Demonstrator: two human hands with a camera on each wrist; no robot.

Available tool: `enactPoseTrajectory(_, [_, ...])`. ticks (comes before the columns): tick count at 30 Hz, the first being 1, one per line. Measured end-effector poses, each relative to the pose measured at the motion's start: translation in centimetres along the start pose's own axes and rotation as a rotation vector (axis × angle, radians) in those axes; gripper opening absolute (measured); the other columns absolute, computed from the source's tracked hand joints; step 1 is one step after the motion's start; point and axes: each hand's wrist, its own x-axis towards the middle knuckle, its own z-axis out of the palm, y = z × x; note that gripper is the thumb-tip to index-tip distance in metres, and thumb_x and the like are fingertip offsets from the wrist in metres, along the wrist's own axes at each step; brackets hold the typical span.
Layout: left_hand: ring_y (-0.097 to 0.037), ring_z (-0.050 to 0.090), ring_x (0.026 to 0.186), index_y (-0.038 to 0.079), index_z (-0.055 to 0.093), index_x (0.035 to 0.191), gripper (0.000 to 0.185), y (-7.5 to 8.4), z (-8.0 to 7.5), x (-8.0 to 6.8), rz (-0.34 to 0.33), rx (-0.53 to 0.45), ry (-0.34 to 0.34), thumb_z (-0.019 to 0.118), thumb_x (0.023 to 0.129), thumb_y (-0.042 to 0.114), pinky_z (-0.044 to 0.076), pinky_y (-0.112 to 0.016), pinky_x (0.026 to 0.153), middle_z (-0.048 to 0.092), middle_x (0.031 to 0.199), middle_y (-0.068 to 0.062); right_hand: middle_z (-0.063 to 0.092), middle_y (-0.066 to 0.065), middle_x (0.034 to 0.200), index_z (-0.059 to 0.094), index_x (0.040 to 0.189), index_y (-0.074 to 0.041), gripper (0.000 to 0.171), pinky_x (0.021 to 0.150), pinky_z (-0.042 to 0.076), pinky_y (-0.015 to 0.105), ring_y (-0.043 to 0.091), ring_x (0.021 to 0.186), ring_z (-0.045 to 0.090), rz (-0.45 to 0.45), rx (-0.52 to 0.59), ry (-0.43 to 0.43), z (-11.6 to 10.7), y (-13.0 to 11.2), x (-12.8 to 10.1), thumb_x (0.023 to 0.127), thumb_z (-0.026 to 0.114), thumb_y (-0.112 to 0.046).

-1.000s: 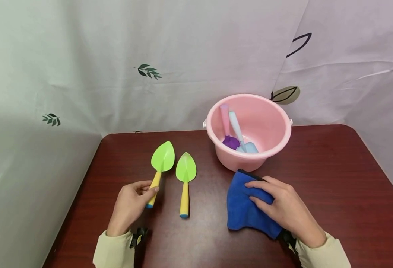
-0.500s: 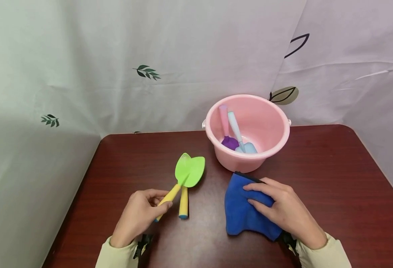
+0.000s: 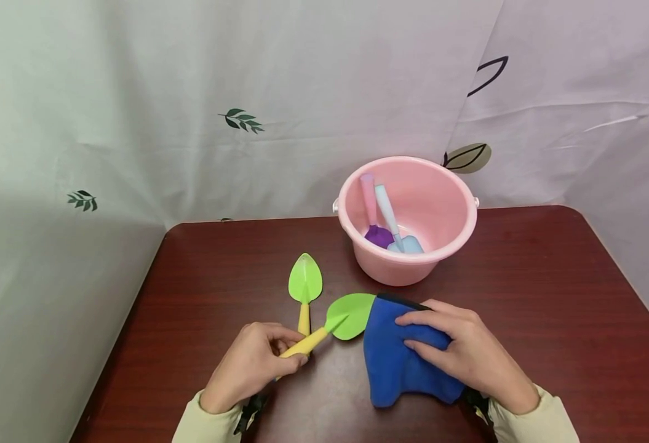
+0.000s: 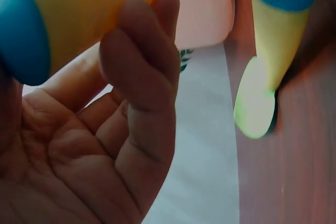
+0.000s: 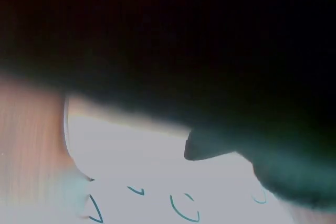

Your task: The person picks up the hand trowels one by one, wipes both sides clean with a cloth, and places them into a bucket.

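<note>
Left hand: left hand (image 3: pixel 254 366) has its fingers curled round the yellow handle of the held trowel (image 3: pixel 332 325); the left wrist view shows the fingers (image 4: pixel 142 72) wrapped over that handle, its blue end cap sticking out past the palm.
Held trowel: raised off the table, its green blade points away from the left hand toward the right hand, and the blade's edge meets the near side of the blue cloth (image 3: pixel 396 357).
Right hand: right hand (image 3: pixel 462 354) lies on top of the blue cloth with fingers bent and pressing into it; whether they pinch the fabric cannot be told, and the right wrist view is almost wholly dark.
Second trowel: second trowel (image 3: pixel 304 289) lies flat on the table (image 3: pixel 551 295) just beyond the left hand, blade pointing away.
Bucket: pink bucket (image 3: pixel 446 237) stands past the right hand, near the cloth's far edge, holding a purple scoop (image 3: pixel 373 215) and a light blue scoop (image 3: pixel 396 224).
Backdrop: pale curtain (image 3: pixel 191 92) printed with leaves hangs behind the table.
</note>
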Motion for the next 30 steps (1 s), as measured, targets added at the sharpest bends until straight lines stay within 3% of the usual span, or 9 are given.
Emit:
enactPoseTrajectory(6, [-0.004, 0.058, 0.059, 0.027, 0.079, 0.090, 0.018, 0.6, 1.0, 0.5, 0.023, -0.005, -0.036, 0.083, 0.075, 0.017, 0.048, -0.024, 0.052, 0.064, 0.066, 0.017, 0.065, -0.013, 0.113, 0.071, 0.119, -0.029, 0.048, 0.078, 0.050, 0.015, 0.004, 0.098, 0.063, -0.027, 0.046, -0.036, 0.2, -0.2, 0.1, 0.078, 0.086, -0.008])
enactPoseTrajectory(20, [-0.003, 0.061, 0.061, 0.026, 0.079, 0.090, 0.018, 2.2, 2.8, 1.2, 0.080, -0.032, -0.122, 0.085, 0.074, 0.020, 0.049, -0.024, 0.053, 0.065, 0.068, 0.016, 0.065, -0.012, 0.113, 0.071, 0.119, -0.028, 0.053, 0.080, 0.050, 0.013, 0.005, 0.095, 0.065, -0.095, -0.050, 0.007, 0.9, -0.4, 0.3, 0.074, 0.088, -0.006])
enactPoseTrajectory(25, [-0.004, 0.062, 0.063, 0.025, 0.079, 0.090, 0.017, 2.3, 3.1, 1.3, 0.098, -0.099, -0.153, 0.084, 0.075, 0.018, 0.051, -0.024, 0.055, 0.066, 0.072, 0.014, 0.065, -0.011, 0.112, 0.072, 0.119, -0.027, 0.053, 0.079, 0.050, 0.014, 0.005, 0.093, 0.065, -0.091, -0.112, 0.015, 1.1, -0.1, 0.3, 0.072, 0.088, -0.005])
enactPoseTrajectory(30, [-0.006, 0.065, 0.063, 0.022, 0.079, 0.092, 0.017, 2.3, 3.2, 1.2, 0.085, -0.188, -0.204, 0.084, 0.076, 0.017, 0.051, -0.024, 0.055, 0.069, 0.072, 0.011, 0.066, -0.008, 0.108, 0.074, 0.116, -0.024, 0.054, 0.074, 0.054, 0.021, 0.007, 0.088, 0.065, -0.108, -0.247, 0.029, 1.4, 0.1, 0.3, 0.068, 0.091, -0.008])
